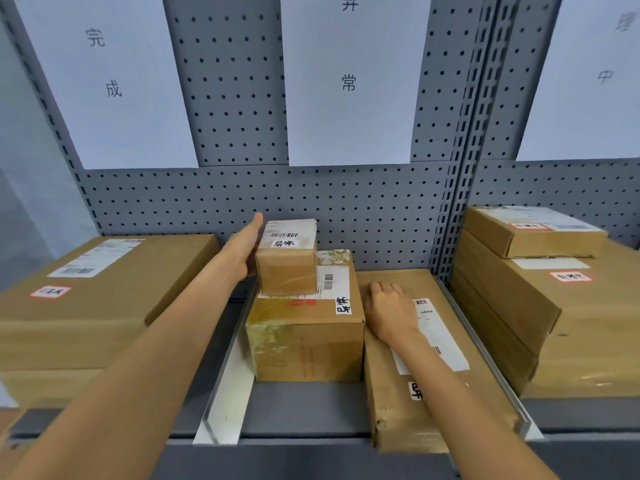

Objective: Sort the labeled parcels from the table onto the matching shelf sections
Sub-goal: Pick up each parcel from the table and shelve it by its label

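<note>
Head view: small box [287, 259] being settled on the stack in the middle shelf section, left grip [246, 249] alongside it.

Left grip flat against the small box's left face, fingers straight and pointing toward the pegboard [363, 209], thumb hidden, so pressing rather than clasping; right grip [389, 311] spread and lying released on the flat box [433, 358] just right of the stack. Small box atop the mid box [308, 337], to the right of the left grip, long axis running front to back; left hand plainly nearer, so likely a nudge rightward or back to square it. Signs above: "完成" [104, 64] left, "异常" [349, 46] centre, a third ending "中" [604, 76] right. Handwritten tags on the centre boxes appear to read "异常", seen upside down or sideways; barcode labels illegible. Red-bordered stickers on the left box [86, 299] and right stack [554, 299], unreadable.
</note>
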